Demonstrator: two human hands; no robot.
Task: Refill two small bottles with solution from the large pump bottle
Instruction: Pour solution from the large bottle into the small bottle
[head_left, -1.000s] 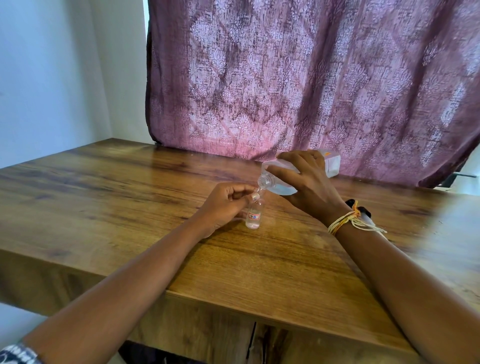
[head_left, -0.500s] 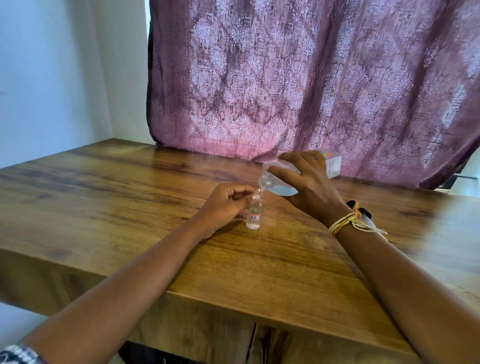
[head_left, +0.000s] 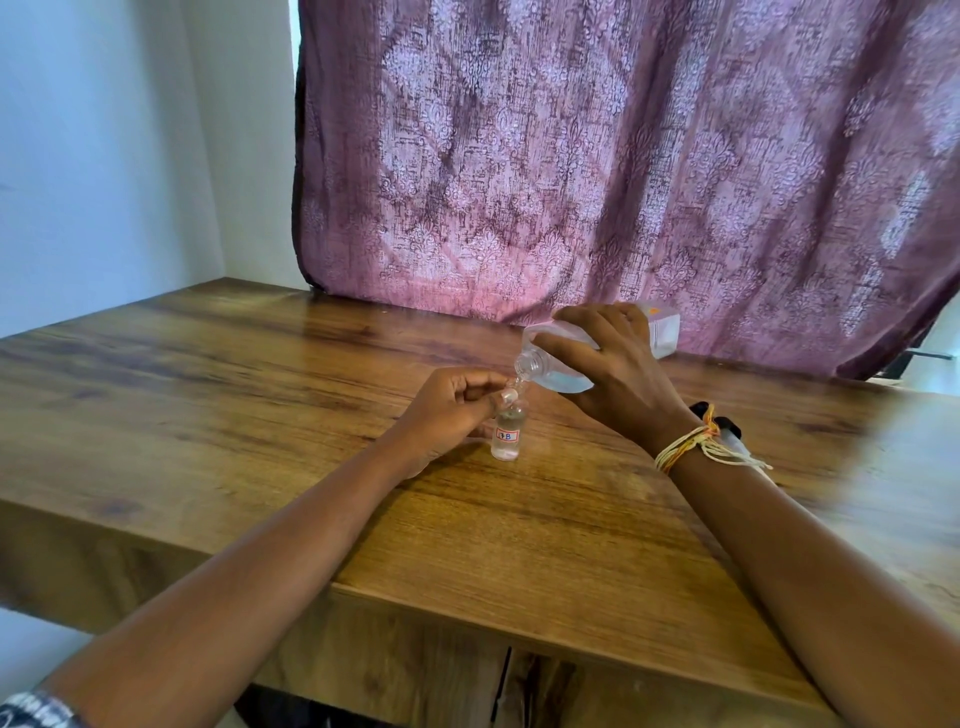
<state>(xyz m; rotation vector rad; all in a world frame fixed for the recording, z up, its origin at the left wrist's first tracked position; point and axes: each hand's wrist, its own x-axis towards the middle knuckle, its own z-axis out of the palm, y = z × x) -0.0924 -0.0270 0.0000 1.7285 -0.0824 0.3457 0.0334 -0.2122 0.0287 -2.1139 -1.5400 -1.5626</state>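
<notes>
A small clear bottle (head_left: 507, 435) with a white label stands upright on the wooden table (head_left: 260, 395). My left hand (head_left: 447, 410) pinches its neck from the left. My right hand (head_left: 613, 374) grips the large clear bottle (head_left: 563, 364), tipped on its side with the pump off. Its open mouth sits just above the small bottle's opening, and a thin stream of clear liquid runs between them. Pale blue liquid lies low in the large bottle. A second small bottle is not visible.
A dark object (head_left: 727, 428) with a clear part lies on the table behind my right wrist, mostly hidden. A mauve patterned curtain (head_left: 623, 156) hangs behind the table's far edge. The table's front edge runs below my forearms.
Hardly anything moved. Both hands keep their hold and the large bottle stays tipped over the small one.
</notes>
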